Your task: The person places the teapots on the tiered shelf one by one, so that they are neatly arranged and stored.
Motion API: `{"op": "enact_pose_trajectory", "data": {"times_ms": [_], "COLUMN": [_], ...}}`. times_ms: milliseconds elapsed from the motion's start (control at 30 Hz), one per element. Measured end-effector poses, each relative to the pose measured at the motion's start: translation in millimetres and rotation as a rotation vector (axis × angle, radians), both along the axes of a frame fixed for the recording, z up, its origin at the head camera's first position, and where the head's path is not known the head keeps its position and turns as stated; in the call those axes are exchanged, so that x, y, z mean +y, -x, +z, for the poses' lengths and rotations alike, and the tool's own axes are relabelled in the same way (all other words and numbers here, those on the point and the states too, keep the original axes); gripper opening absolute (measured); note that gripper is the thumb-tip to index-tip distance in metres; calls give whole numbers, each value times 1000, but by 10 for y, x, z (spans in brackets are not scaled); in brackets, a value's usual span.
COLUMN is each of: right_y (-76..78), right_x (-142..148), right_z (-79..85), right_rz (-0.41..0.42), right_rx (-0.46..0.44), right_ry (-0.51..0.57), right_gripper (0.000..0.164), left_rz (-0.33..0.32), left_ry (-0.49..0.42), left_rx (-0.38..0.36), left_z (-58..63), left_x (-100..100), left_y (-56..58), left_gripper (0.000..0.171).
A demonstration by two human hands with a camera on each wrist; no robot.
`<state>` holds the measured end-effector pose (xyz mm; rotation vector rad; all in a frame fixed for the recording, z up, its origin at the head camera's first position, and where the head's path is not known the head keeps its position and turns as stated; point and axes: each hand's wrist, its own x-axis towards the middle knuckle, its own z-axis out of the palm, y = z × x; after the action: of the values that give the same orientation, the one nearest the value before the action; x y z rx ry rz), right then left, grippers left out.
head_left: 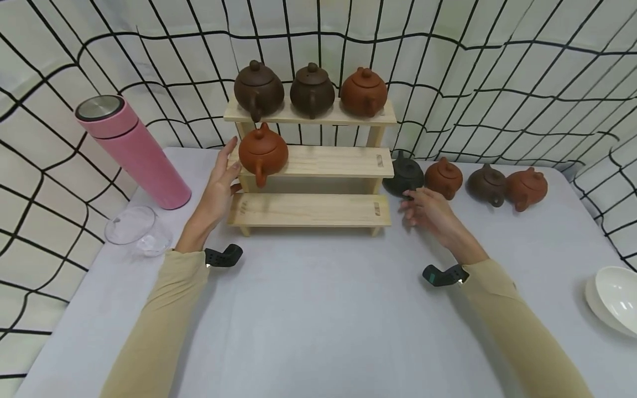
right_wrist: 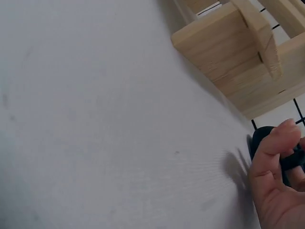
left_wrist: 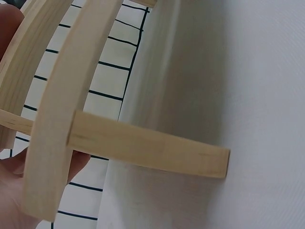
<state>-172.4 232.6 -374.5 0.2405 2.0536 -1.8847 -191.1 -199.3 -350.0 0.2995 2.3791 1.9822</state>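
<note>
A three-step wooden rack (head_left: 325,210) stands on the table. My left hand (head_left: 216,185) holds its left end around the middle step, with some fingers partly hidden behind the wood in the left wrist view. Just beside those fingers sits an orange-brown teapot (head_left: 264,152) on the middle step. Three more teapots line the top step: a dark brown teapot (head_left: 259,88), another dark brown teapot (head_left: 312,91) and a reddish-brown teapot (head_left: 364,93). To the right of the rack, my right hand (head_left: 430,215) pinches the handle of a black teapot (head_left: 405,172), which stands on the table.
Right of the black teapot stand a small brown teapot (head_left: 443,177), a dark brown teapot (head_left: 486,185) and an orange teapot (head_left: 527,188). A pink flask (head_left: 144,157) and clear plastic cups (head_left: 130,226) are at the left. A white bowl (head_left: 617,301) lies far right; black wire mesh (head_left: 448,99) borders the table.
</note>
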Motion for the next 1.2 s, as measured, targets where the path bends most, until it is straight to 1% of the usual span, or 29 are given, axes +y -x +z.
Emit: {"op": "enact_pose_trajectory", "data": {"times_ms": [67, 133, 233, 367, 433, 633, 733, 833, 967, 1100, 1200], "right_y": [26, 55, 99, 142, 148, 124, 79, 0, -144, -321, -465], "right_x": [-2, -4, -23, -62, -85, -138, -145, -114, 13, 137, 176], "right_z": [-10, -11, 3, 11, -1, -42, -5, 102, 316, 565, 733], "right_rz": [-6, -20, -29, -44, -52, -91, -101, -113, -128, -108, -89], "right_rx": [17, 20, 0, -50, -52, 29, 64, 113, 195, 281, 350], "right_ry": [3, 2, 12, 72, 95, 153, 142, 102, 95, 106, 121], "right_gripper": [35, 35, 36, 36, 36, 36, 39, 40, 38, 38, 37], "left_rz": [-5, -6, -2, -3, -5, 2, 6, 7, -3, -6, -8], "left_ry": [1, 4, 7, 6, 5, 9, 12, 11, 12, 17, 5], "left_rx": [3, 6, 9, 9, 7, 2, 0, 0, -3, 1, 5], "left_z": [6, 11, 18, 20, 17, -9, -28, -40, -31, -16, -9], "left_x": [3, 2, -1, -3, -7, -37, -54, -55, -31, -16, -14], "left_y": [2, 5, 8, 12, 12, -2, -22, -28, -24, -16, -5], "left_gripper": [61, 61, 61, 61, 61, 61, 61, 61, 61, 61, 61]}}
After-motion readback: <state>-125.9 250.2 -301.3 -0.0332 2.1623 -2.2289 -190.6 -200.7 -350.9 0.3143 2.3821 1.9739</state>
